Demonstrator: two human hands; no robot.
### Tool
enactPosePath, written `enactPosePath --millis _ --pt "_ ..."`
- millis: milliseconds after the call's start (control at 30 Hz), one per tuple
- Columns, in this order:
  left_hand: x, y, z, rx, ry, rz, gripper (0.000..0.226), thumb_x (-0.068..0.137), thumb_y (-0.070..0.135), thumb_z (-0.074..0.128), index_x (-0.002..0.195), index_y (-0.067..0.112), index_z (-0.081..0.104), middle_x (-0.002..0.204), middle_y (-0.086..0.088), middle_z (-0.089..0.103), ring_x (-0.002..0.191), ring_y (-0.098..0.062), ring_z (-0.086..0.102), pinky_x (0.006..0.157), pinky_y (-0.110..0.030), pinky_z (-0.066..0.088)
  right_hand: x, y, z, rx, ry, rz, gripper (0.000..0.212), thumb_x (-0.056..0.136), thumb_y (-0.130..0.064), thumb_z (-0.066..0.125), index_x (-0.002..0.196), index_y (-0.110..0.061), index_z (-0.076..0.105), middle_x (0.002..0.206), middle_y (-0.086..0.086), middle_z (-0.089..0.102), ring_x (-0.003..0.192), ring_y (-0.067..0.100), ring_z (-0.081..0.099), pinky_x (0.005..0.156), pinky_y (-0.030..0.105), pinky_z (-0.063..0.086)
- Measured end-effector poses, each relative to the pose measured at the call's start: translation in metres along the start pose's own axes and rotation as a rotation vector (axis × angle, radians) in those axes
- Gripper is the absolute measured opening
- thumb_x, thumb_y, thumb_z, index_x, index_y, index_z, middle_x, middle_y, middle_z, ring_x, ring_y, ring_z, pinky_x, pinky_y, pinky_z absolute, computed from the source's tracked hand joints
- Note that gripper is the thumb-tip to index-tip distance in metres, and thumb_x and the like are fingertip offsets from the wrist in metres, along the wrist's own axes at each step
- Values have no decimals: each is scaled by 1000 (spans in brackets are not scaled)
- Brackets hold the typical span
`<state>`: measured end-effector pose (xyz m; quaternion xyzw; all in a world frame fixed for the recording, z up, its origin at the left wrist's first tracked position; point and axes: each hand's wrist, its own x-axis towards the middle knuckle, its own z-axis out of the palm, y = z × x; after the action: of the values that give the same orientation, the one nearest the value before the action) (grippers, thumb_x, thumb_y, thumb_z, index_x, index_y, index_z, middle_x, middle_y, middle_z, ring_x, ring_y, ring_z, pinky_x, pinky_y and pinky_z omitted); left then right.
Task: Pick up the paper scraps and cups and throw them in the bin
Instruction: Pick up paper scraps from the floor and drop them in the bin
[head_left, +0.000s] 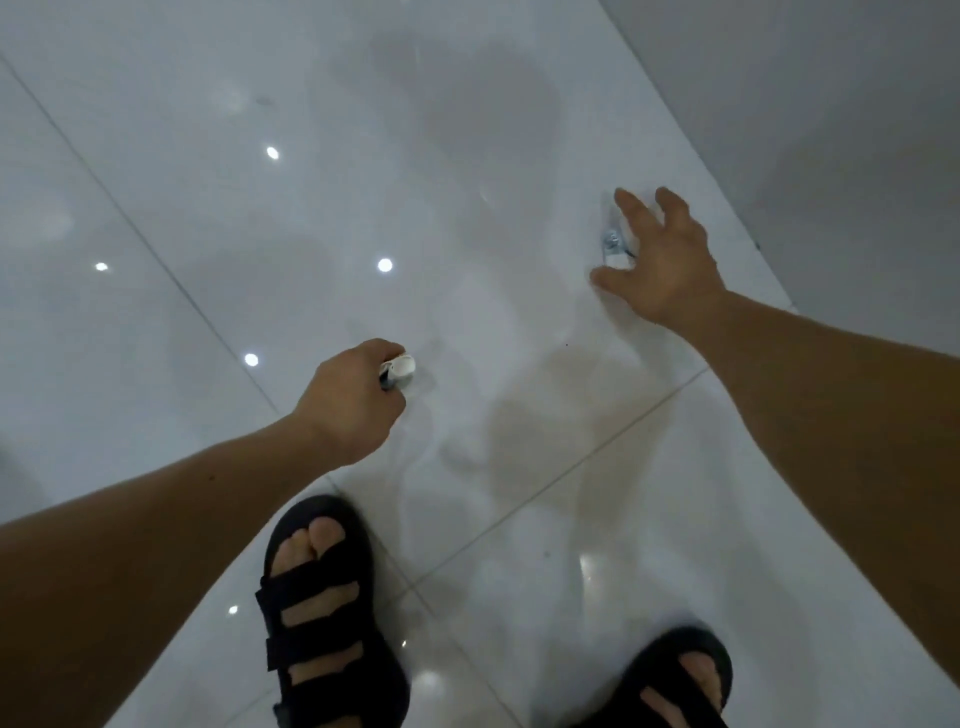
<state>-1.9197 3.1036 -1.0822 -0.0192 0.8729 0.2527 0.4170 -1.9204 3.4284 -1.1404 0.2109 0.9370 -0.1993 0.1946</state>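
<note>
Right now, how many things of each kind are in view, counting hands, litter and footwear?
Hands: 2, left hand and right hand, the right spread open.
Litter: 2, white scrap in the left hand's grip, crumpled scrap on the floor under the right hand's fingers.
Black sandals: 2.
Total: 6.

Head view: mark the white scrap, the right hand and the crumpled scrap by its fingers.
white scrap (402, 368), head view, exposed white end.
right hand (667, 265), head view, back of the hand.
crumpled scrap (612, 244), head view, grey printed middle.

Dim, soft overhead light; glare spots on glossy floor (311, 130); slight motion blur, wide-angle bending.
</note>
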Motion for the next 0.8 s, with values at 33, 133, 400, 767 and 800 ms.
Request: enactPosePath --millis 33,133,400,767,800 --pt "-3 -6 1 -25 -1 -4 46 87 7 53 130 23 52 106 -5 62 94 -28 62 81 -33 51 -6 -4 8 -31 1 0 72 86 -36 69 149 -33 34 157 12 17 140 38 21 110 46 30" --pt "-17 -16 -5 -38 -34 7 50 87 7 53 133 25 52 118 -5 62 94 -25 61 82 -27 48 -49 -20 29 -85 16 -20 49 89 -17 60 136 -25 50 141 15 33 123 38 33 94 43 42" --pt "-89 27 -94 -29 53 -2 46 90 14 56 135 18 50 128 -7 58 109 -24 56 80 -23 39 -143 -123 -34 58 -162 -159 56 90 -30 64 141 -35 43 138 3 36 121 28 37 85 36 44" --pt "-324 118 -292 -263 197 15 49 94 11 51 141 19 43 139 -2 51 123 -17 50 102 -20 36 -249 -328 -289 23 -226 -341 59 89 -46 61 143 -39 39 138 -2 37 122 21 37 94 32 41" --pt "-344 122 -311 -279 226 16 49 94 11 51 141 20 43 138 -2 51 123 -17 50 102 -20 36 -258 -351 -309 20 -226 -358 58 89 -46 62 143 -39 40 138 -3 37 122 20 37 93 30 40"
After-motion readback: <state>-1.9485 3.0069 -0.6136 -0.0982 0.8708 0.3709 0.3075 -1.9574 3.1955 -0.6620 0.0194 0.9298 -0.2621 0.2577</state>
